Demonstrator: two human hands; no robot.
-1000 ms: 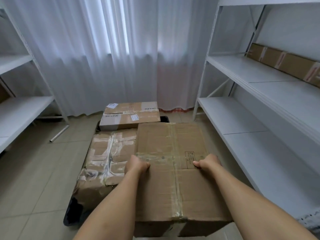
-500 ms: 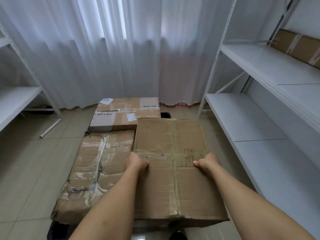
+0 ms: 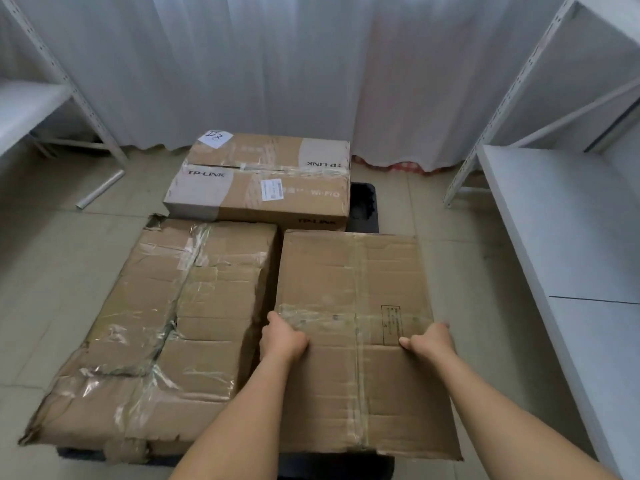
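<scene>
A taped brown cardboard box (image 3: 353, 278) fills the middle right of the head view. My left hand (image 3: 282, 339) grips its left edge, fingers curled down over the side. My right hand (image 3: 429, 341) grips its right edge the same way. The box's underside and what it stands on are hidden. A crumpled, heavily taped box (image 3: 166, 323) lies right beside it on the left. Behind both lies a flat TP-LINK box (image 3: 263, 178).
White metal shelving (image 3: 568, 237) runs along the right, its low shelf close to the held box. Another white shelf unit (image 3: 31, 102) stands at the left. A black platform (image 3: 363, 206) shows under the boxes. A white tube (image 3: 100, 188) lies on the tiled floor. White curtains hang behind.
The view has tipped downward and the boxes now sit lower and closer. Both hands keep their grip on the box's edges; the box has shifted slightly right relative to the crumpled box.
</scene>
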